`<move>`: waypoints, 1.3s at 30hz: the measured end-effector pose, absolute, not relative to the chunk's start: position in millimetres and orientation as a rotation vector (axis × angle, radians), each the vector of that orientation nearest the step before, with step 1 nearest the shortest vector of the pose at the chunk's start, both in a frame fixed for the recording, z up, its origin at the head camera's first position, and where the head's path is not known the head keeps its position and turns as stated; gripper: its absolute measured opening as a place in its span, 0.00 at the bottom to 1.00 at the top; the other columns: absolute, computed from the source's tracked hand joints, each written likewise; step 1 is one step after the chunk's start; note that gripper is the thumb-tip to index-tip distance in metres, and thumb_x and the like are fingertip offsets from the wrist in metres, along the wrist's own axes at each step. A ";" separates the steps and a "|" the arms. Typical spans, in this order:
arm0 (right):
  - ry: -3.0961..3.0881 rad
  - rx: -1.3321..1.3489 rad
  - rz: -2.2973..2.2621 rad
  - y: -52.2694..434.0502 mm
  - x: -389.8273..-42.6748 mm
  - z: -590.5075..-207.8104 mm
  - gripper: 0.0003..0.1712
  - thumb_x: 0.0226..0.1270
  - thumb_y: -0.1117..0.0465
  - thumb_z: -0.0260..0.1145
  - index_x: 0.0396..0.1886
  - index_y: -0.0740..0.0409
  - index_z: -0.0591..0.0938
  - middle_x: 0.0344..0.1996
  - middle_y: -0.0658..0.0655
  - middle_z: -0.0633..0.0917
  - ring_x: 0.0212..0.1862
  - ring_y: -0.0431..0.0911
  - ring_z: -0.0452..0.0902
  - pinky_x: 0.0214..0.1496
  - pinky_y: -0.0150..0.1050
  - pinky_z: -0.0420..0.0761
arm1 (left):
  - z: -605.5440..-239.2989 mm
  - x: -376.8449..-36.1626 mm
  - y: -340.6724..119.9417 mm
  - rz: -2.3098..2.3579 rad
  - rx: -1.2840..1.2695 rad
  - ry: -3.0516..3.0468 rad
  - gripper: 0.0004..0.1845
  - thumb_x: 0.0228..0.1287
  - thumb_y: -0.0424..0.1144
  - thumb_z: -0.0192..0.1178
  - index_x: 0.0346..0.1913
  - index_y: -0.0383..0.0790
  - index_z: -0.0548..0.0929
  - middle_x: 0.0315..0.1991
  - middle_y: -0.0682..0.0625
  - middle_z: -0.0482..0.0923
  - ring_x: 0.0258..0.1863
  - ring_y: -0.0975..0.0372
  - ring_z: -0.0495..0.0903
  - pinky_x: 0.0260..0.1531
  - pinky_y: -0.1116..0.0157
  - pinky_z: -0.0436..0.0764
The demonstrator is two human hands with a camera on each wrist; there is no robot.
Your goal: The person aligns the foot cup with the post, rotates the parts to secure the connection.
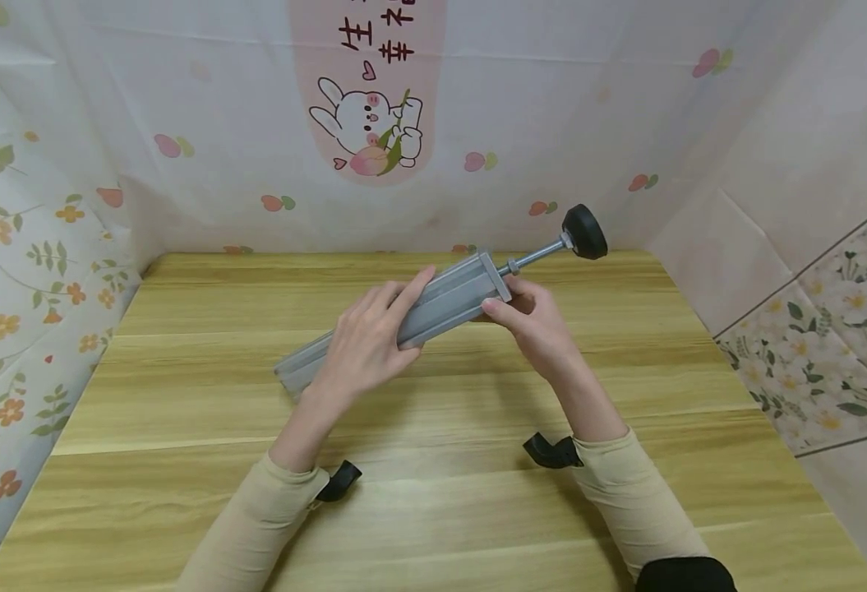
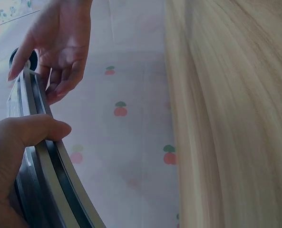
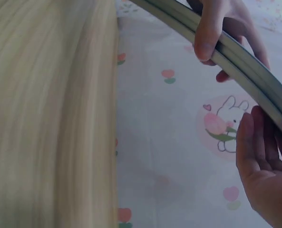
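Note:
A grey aluminium profile (image 1: 448, 306) is held slanted above the table, its right end higher. My left hand (image 1: 365, 341) grips it around the middle, and the thumb (image 2: 48, 129) lies across its grooved side in the left wrist view. From the end plate (image 1: 494, 276) a threaded rod (image 1: 540, 255) sticks out, carrying a round black foot (image 1: 584, 232). My right hand (image 1: 544, 325) is at that end, below the plate. In the right wrist view its loosely bent fingers (image 3: 258, 137) lie along the profile's underside; whether they bear any weight is unclear.
The wood-grain table (image 1: 433, 493) spans the area below both hands. A white printed sheet with a rabbit picture (image 1: 370, 127) hangs behind it, with floral sheets (image 1: 840, 329) at the sides. Black pieces (image 1: 551, 450) stick out from both sleeve cuffs.

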State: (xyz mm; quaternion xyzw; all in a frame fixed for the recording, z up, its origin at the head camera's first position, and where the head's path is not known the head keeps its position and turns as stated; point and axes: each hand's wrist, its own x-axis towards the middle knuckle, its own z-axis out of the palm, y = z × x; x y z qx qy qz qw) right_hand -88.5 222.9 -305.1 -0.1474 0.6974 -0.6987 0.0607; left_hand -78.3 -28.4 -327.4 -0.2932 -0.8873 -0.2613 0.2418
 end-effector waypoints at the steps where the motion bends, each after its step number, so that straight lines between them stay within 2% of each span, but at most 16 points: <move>1: 2.114 -0.464 -2.088 225.1 -87.8 -306.4 0.27 0.71 0.65 0.62 0.67 0.72 0.74 0.52 0.49 0.85 0.53 0.42 0.83 0.59 0.37 0.83 | -327.9 -78.4 -28.6 -0.708 -0.809 -2.429 0.51 0.49 0.34 0.71 0.80 0.56 0.63 0.54 0.46 0.81 0.46 0.52 0.82 0.40 0.51 0.84; 11: 2.064 -0.564 -1.904 247.8 -84.5 -321.1 0.33 0.71 0.67 0.64 0.74 0.67 0.68 0.57 0.49 0.83 0.56 0.43 0.84 0.62 0.46 0.83 | -333.7 -78.6 -27.9 -0.654 -0.895 -2.450 0.52 0.46 0.33 0.71 0.79 0.54 0.64 0.53 0.46 0.82 0.44 0.52 0.82 0.37 0.52 0.84; 17: 2.008 -0.587 -1.839 257.8 -88.8 -327.2 0.37 0.69 0.67 0.66 0.75 0.68 0.65 0.58 0.48 0.83 0.57 0.46 0.84 0.63 0.44 0.82 | -336.8 -78.5 -27.9 -0.653 -0.917 -2.470 0.52 0.45 0.33 0.71 0.79 0.54 0.64 0.53 0.45 0.82 0.44 0.52 0.82 0.36 0.52 0.85; 24: 1.930 -0.609 -1.728 268.1 -96.9 -331.6 0.40 0.65 0.67 0.69 0.76 0.66 0.66 0.62 0.46 0.81 0.63 0.52 0.82 0.65 0.45 0.80 | -341.2 -78.5 -30.6 -0.640 -0.930 -2.519 0.54 0.45 0.34 0.73 0.79 0.56 0.63 0.53 0.45 0.82 0.44 0.52 0.82 0.35 0.53 0.85; 32: 1.887 -0.686 -1.617 284.7 -108.5 -341.3 0.43 0.63 0.65 0.73 0.76 0.65 0.66 0.64 0.54 0.80 0.67 0.56 0.78 0.68 0.47 0.78 | -343.4 -79.4 -32.2 -0.629 -0.947 -2.582 0.56 0.46 0.36 0.75 0.80 0.60 0.61 0.52 0.47 0.82 0.43 0.54 0.82 0.33 0.55 0.83; 34: 1.904 -0.675 -1.585 290.6 -110.6 -341.7 0.43 0.61 0.65 0.75 0.75 0.64 0.67 0.64 0.56 0.80 0.67 0.59 0.77 0.69 0.50 0.77 | -343.1 -79.9 -32.7 -0.627 -0.953 -2.594 0.56 0.46 0.36 0.75 0.80 0.60 0.60 0.52 0.47 0.81 0.42 0.54 0.81 0.32 0.56 0.82; 39: 1.948 -0.662 -1.544 309.3 -113.8 -338.7 0.49 0.58 0.70 0.75 0.78 0.62 0.62 0.66 0.57 0.78 0.69 0.63 0.73 0.69 0.55 0.76 | -341.7 -81.8 -34.1 -0.622 -0.971 -2.616 0.57 0.47 0.37 0.76 0.81 0.60 0.59 0.51 0.48 0.81 0.41 0.55 0.80 0.33 0.57 0.81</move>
